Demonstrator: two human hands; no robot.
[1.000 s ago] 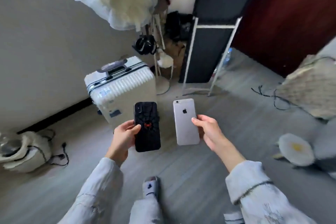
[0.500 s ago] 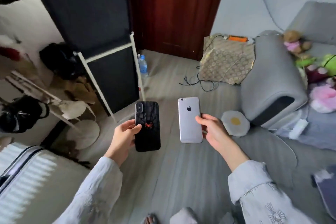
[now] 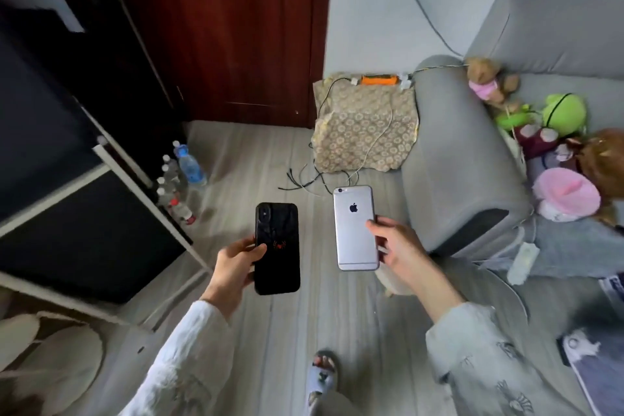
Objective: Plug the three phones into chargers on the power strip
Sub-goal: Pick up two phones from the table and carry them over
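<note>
Single head-worn wide-angle view, looking forward and down from standing height. Close in: left hand (image 3: 233, 267) and right hand (image 3: 401, 250), raised at centre. Beyond the fingertips: floor (image 3: 270, 159), door (image 3: 236, 27), sofa arm (image 3: 462, 162).

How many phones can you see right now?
2: a black-cased phone in the left hand, a silver phone in the right hand. The third isn't in view.

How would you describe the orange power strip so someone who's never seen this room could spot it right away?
Find the grey sofa on the right, then the stand draped in patterned cloth that stands against its armrest, beside the dark red door. The power strip lies along the top back edge of that cloth, with cables trailing from it towards the floor. It is the only bright orange thing there.
</note>
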